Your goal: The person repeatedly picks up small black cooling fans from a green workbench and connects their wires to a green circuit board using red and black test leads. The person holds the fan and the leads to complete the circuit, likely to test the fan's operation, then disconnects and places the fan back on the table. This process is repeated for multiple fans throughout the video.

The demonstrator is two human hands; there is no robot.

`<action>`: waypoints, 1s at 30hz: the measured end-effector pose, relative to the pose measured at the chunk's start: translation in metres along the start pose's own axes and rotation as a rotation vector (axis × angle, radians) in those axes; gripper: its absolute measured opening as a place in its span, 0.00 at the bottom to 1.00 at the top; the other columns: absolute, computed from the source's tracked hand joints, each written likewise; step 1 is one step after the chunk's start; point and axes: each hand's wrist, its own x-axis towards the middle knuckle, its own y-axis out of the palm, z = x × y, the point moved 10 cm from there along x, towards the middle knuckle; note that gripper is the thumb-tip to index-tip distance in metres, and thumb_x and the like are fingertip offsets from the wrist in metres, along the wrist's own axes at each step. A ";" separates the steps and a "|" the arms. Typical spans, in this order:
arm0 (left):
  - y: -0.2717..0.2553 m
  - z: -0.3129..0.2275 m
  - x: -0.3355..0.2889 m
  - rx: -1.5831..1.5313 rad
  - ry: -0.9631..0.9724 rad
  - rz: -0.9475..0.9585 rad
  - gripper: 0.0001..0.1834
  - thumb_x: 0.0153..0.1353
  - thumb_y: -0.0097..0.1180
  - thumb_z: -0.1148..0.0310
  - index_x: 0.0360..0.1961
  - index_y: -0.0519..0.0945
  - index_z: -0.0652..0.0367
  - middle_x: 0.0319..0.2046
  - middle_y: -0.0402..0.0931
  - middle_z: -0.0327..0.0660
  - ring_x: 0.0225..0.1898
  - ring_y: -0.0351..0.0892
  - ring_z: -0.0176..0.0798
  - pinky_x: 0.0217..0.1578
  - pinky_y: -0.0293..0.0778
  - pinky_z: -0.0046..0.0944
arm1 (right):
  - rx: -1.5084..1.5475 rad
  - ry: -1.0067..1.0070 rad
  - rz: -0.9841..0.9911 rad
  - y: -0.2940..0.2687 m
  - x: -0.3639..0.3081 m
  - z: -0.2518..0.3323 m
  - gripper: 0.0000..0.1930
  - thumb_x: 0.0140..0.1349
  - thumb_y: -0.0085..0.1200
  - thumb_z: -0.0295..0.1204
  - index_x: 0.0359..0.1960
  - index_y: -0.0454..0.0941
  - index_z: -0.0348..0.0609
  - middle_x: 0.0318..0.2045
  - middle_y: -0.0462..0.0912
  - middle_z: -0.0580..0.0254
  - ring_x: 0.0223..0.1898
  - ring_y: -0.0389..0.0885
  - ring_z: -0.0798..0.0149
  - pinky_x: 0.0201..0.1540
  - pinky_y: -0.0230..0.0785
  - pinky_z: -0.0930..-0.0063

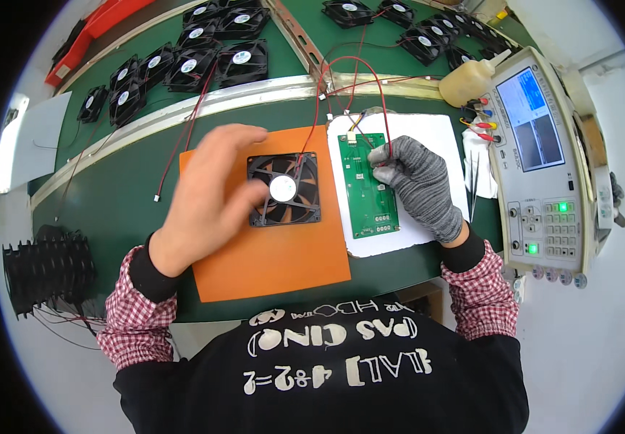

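Note:
A black square cooling fan [283, 189] with a white round label lies on an orange mat [276, 271]. My bare left hand [207, 192], slightly blurred, is at the fan's left side with thumb and fingers apart; the thumb tip reaches over the frame's left edge. My right hand [421, 181], in a grey knit glove, is closed in a pinch on the fan's red lead wire [385, 94], which loops up and over from the fan. It is above a green circuit board [367, 195] lying on a white board [428, 224]. The wire's end is hidden by the fingers.
At the right stands a test instrument [544, 159] with a lit screen, coloured clips and a plastic bottle [466, 82] beside it. Tweezers [474, 181] lie on white tissue. More fans [244, 61] rest beyond the metal rail [240, 94]; stacked fans [48, 271] stand at left.

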 end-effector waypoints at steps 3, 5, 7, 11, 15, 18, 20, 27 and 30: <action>0.026 -0.007 -0.006 -0.040 0.006 0.066 0.47 0.39 0.75 0.62 0.62 0.67 0.63 0.60 0.66 0.52 0.62 0.64 0.59 0.63 0.60 0.51 | -0.180 -0.126 0.056 0.000 0.003 0.014 0.09 0.54 0.57 0.16 0.36 0.82 0.42 0.31 0.80 0.58 0.36 0.81 0.57 0.43 0.74 0.68; 0.038 -0.008 -0.006 0.104 0.004 0.117 0.53 0.34 0.78 0.58 0.63 0.66 0.62 0.57 0.66 0.51 0.59 0.63 0.57 0.60 0.59 0.51 | -0.260 -0.219 0.110 0.002 0.003 0.024 0.09 0.53 0.57 0.16 0.35 0.82 0.43 0.31 0.80 0.59 0.36 0.80 0.56 0.43 0.74 0.67; 0.041 -0.011 -0.004 0.187 0.041 0.096 0.53 0.32 0.78 0.58 0.62 0.67 0.63 0.53 0.67 0.51 0.55 0.66 0.56 0.58 0.61 0.51 | -0.247 -0.281 0.095 0.000 0.003 0.028 0.11 0.51 0.56 0.16 0.34 0.82 0.45 0.31 0.80 0.59 0.36 0.80 0.55 0.42 0.73 0.65; 0.032 -0.021 -0.002 0.191 0.072 0.048 0.46 0.32 0.77 0.61 0.57 0.71 0.62 0.47 0.69 0.48 0.51 0.66 0.54 0.53 0.62 0.51 | -0.714 -0.509 0.088 0.021 -0.010 0.054 0.12 0.47 0.55 0.22 0.35 0.81 0.48 0.30 0.78 0.61 0.37 0.78 0.56 0.42 0.71 0.60; 0.031 -0.024 -0.004 0.221 0.083 0.030 0.47 0.31 0.77 0.60 0.56 0.71 0.63 0.47 0.70 0.49 0.50 0.67 0.55 0.53 0.64 0.51 | -0.534 -0.319 0.152 0.015 0.002 0.041 0.09 0.47 0.55 0.24 0.32 0.81 0.47 0.30 0.78 0.60 0.38 0.78 0.55 0.44 0.71 0.60; -0.003 -0.081 -0.007 0.458 0.261 -0.096 0.38 0.42 0.74 0.62 0.54 0.73 0.64 0.44 0.74 0.49 0.45 0.72 0.52 0.50 0.68 0.50 | -0.349 -0.255 0.093 0.004 0.000 0.024 0.10 0.49 0.57 0.21 0.33 0.82 0.48 0.32 0.80 0.60 0.39 0.79 0.54 0.44 0.72 0.61; -0.035 -0.133 -0.029 0.549 0.502 -0.327 0.28 0.53 0.68 0.63 0.52 0.74 0.65 0.38 0.77 0.49 0.37 0.75 0.49 0.43 0.72 0.48 | -0.337 -0.249 0.065 -0.004 -0.004 0.024 0.09 0.51 0.59 0.21 0.34 0.83 0.49 0.33 0.81 0.60 0.38 0.80 0.54 0.43 0.73 0.63; -0.038 -0.100 -0.050 -1.170 0.010 0.310 0.18 0.63 0.55 0.67 0.48 0.76 0.72 0.37 0.79 0.58 0.35 0.79 0.56 0.38 0.76 0.52 | -0.265 -0.172 0.062 0.002 0.000 0.013 0.07 0.52 0.62 0.25 0.34 0.83 0.46 0.32 0.79 0.61 0.39 0.79 0.55 0.45 0.72 0.63; -0.016 -0.097 -0.049 -1.465 -0.092 0.480 0.16 0.67 0.49 0.68 0.46 0.77 0.74 0.36 0.80 0.63 0.34 0.81 0.59 0.36 0.78 0.53 | -0.244 -0.227 0.041 0.001 -0.003 0.018 0.06 0.52 0.62 0.26 0.34 0.83 0.46 0.32 0.78 0.61 0.40 0.78 0.55 0.45 0.72 0.63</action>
